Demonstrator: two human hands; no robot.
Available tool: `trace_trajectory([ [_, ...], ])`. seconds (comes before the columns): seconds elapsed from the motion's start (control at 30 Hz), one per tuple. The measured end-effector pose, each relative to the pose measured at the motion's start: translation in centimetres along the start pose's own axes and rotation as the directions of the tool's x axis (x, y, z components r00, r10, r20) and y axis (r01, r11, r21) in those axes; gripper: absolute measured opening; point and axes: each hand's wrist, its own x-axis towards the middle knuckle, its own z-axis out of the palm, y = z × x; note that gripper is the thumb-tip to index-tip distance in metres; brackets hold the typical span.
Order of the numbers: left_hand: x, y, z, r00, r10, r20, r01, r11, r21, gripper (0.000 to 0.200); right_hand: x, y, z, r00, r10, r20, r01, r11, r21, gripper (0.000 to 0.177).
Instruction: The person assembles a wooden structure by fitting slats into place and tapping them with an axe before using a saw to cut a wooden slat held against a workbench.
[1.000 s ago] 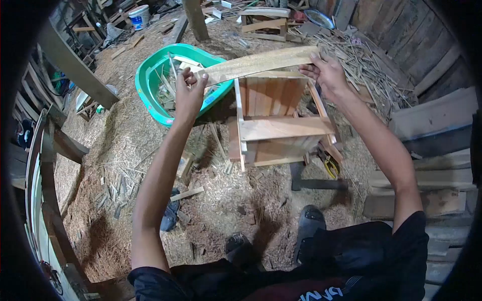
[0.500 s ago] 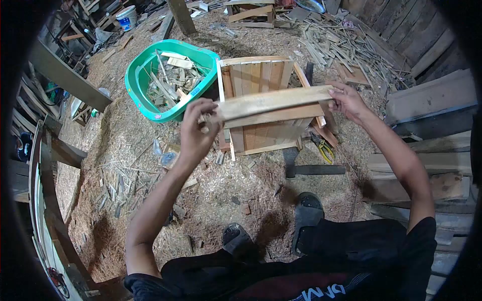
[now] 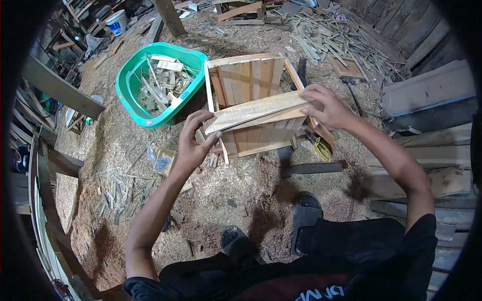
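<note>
A pale wooden board spans the space between my hands, over a slatted wooden piece with a light frame. At the board's left end, my left hand has its thumb and fingers around the edge. My right hand grips the other end, fingers on top. Beneath the board, a crosspiece of the slatted piece partly shows. Pliers with yellow handles lie on the ground near the piece's lower right corner, and a hammer with a dark handle is below it.
A green tub of wood scraps stands at the left of the slatted piece. Stacked planks line the right side. A wooden post rises at the back, near a scrap pile. Shavings cover the ground.
The board has come slightly down and left, closer to the slatted piece's crosspiece, its right end now nearer the frame. Both hands have moved with it. The view has shifted a little.
</note>
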Motion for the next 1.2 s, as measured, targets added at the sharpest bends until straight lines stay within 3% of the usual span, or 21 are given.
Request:
trace_trajectory([
  [0.03,0.0,-0.1,0.0,1.000,0.026,-0.005,-0.026,1.000,-0.006,0.047,0.2,-0.3,0.1,0.999,0.017,0.034,-0.020,0.996,0.083,0.040],
  [0.13,-0.4,0.0,-0.3,0.998,0.053,0.026,-0.052,0.998,-0.039,0.048,0.0,-0.6,0.0,0.999,-0.033,0.036,0.031,0.998,0.061,0.043],
  [0.2,-0.7,-0.5,-0.4,0.998,0.038,0.049,-0.034,0.997,-0.070,0.050,0.3,-0.9,0.5,0.986,-0.133,-0.095,0.122,0.986,-0.113,0.048],
  [0.23,-0.7,-0.8,-0.4,0.999,0.015,0.053,-0.006,0.985,-0.171,0.051,0.2,-1.0,0.7,0.971,-0.188,-0.150,0.156,0.967,-0.203,0.050],
  [0.33,-0.5,-1.2,-1.0,0.997,0.010,0.082,0.004,0.986,-0.166,0.052,0.2,-0.2,0.6,0.992,-0.120,0.029,0.122,0.989,-0.081,0.057],
  [0.5,-0.5,-1.0,-1.1,0.993,0.064,0.098,-0.061,0.998,-0.033,0.050,0.1,-0.1,0.7,0.986,-0.157,0.057,0.163,0.979,-0.126,0.056],
  [0.6,-0.2,-1.1,-1.2,0.997,0.019,0.081,-0.016,0.999,-0.028,0.052,0.5,-0.7,0.3,0.985,-0.154,0.077,0.161,0.982,-0.099,0.052],
  [0.63,-0.1,-0.8,-1.1,0.991,-0.112,0.069,0.122,0.979,-0.161,0.057,0.5,-0.7,0.2,0.985,-0.148,0.088,0.155,0.985,-0.071,0.050],
  [0.67,0.2,-0.6,-1.5,0.995,-0.012,0.097,0.025,0.990,-0.140,0.075,0.5,-0.6,0.3,0.987,-0.140,0.083,0.147,0.986,-0.081,0.049],
  [0.73,0.4,-0.6,-0.6,1.000,-0.003,0.006,0.005,0.956,-0.293,0.084,1.0,-0.6,0.6,0.989,-0.129,0.070,0.136,0.986,-0.099,0.047],
  [0.77,0.3,-1.6,-0.3,0.992,-0.125,-0.018,0.109,0.920,-0.377,0.085,1.1,-0.6,0.4,0.990,-0.112,0.084,0.121,0.986,-0.114,0.048],
  [0.87,-0.5,-6.3,1.3,0.854,-0.517,0.056,0.447,0.674,-0.588,0.085,1.8,0.5,-0.3,0.997,-0.040,0.064,0.039,0.999,0.020,0.048],
  [0.9,-1.5,-9.4,2.1,0.721,-0.692,0.045,0.601,0.591,-0.538,0.080,1.6,1.5,-0.4,0.997,-0.063,0.040,0.062,0.997,0.038,0.052],
  [0.97,-2.7,-11.4,3.7,0.523,-0.830,0.193,0.824,0.436,-0.361,0.078,0.2,4.2,0.5,1.000,0.002,-0.018,-0.001,0.996,0.091,0.055],
  [1.03,-3.6,-9.2,5.5,0.484,-0.803,0.347,0.870,0.400,-0.288,0.073,-0.3,3.3,0.4,0.994,0.110,0.025,-0.113,0.975,0.189,0.062],
  [1.07,-4.0,-9.2,7.4,0.501,-0.803,0.324,0.848,0.381,-0.367,0.062,-0.3,3.3,0.6,0.994,0.110,0.014,-0.111,0.976,0.189,0.062],
  [1.13,-3.5,-9.5,9.4,0.438,-0.817,0.376,0.877,0.296,-0.378,0.044,-1.3,3.8,1.2,0.991,0.134,-0.023,-0.128,0.974,0.186,0.063],
  [1.2,-3.2,-13.1,9.5,0.428,-0.798,0.424,0.880,0.261,-0.397,0.033,-1.5,4.5,1.3,0.991,0.137,-0.002,-0.135,0.977,0.165,0.063],
])
